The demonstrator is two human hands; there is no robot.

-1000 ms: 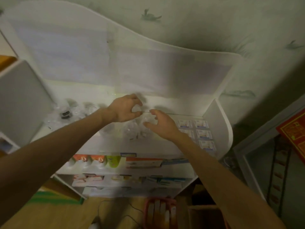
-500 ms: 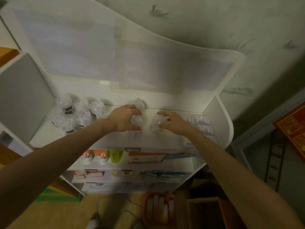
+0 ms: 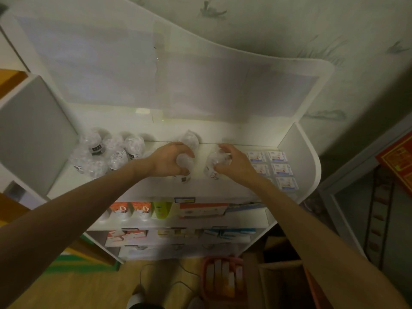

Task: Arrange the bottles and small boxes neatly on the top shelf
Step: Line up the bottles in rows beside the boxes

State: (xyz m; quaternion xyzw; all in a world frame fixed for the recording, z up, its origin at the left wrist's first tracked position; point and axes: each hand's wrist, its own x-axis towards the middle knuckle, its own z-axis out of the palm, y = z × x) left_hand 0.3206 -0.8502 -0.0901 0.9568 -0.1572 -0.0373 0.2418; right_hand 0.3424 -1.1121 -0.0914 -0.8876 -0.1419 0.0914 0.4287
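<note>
On the white top shelf [image 3: 223,188], my left hand [image 3: 167,160] grips a clear plastic bottle [image 3: 184,162] near the middle. My right hand [image 3: 234,162] grips a second clear bottle [image 3: 214,163] just to the right of it. A third clear bottle [image 3: 190,139] stands behind the left hand, by the back panel. Several more clear bottles [image 3: 104,156] are clustered at the shelf's left end. Several small white boxes [image 3: 276,168] with blue print lie in rows at the right end, beside my right hand.
A grey side panel [image 3: 33,134] bounds the shelf on the left and a curved white wall [image 3: 301,157] on the right. Lower shelves hold orange and green cartons [image 3: 142,209] and flat boxes [image 3: 200,209]. A red basket [image 3: 223,279] stands on the floor.
One second ago both hands hovered over the middle bottles; now each is closed on a bottle. The two held bottles stand slightly apart, and the view has tilted down a little.
</note>
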